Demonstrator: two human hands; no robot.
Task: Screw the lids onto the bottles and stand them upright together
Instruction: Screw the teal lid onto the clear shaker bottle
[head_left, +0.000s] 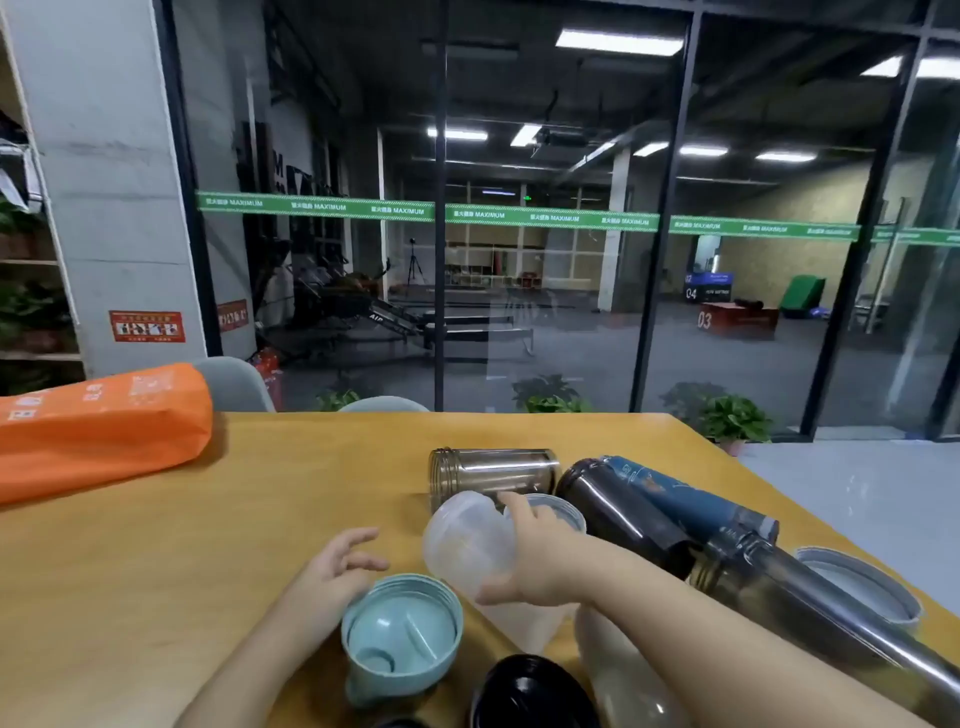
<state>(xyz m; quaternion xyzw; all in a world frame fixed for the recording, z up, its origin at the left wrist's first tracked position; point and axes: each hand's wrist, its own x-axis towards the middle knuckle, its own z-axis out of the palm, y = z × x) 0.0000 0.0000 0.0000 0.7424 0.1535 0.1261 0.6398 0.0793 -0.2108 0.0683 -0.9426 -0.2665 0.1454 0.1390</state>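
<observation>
Around: an orange bag (98, 426) lies at the far left of the counter (182, 545), well apart from the bottles; a grey lid (857, 587) sits open side up near the right edge; a black lid (530, 691) lies at the near edge, between the teal lid and a pale bottle (623, 675) lying under the right forearm.
In the way: the right forearm crosses over the pale bottle and hides part of it.
Right hand: the right hand (540, 561) grips a clear plastic bottle (467, 545), fingers over the top and thumb beneath.
Left hand: the left hand (332, 571) has relaxed, spread fingers and rests at the rim of a teal lid (400, 634); it holds nothing.
Clear plastic bottle: middle of the counter, tilted, its rounded closed end toward the left.
Other bottles: a smoky clear jar (493, 473) lies on its side, threaded mouth to the left; a dark bottle (623, 514), a blue bottle (685, 499) and a steel bottle (831, 613) lie side by side, long axes running from far left to near right.
Surface: yellow-brown wooden counter.
Room: glass wall (519, 208) with a green stripe, a gym floor behind it; potted plants (732, 421) stand by the glass.
</observation>
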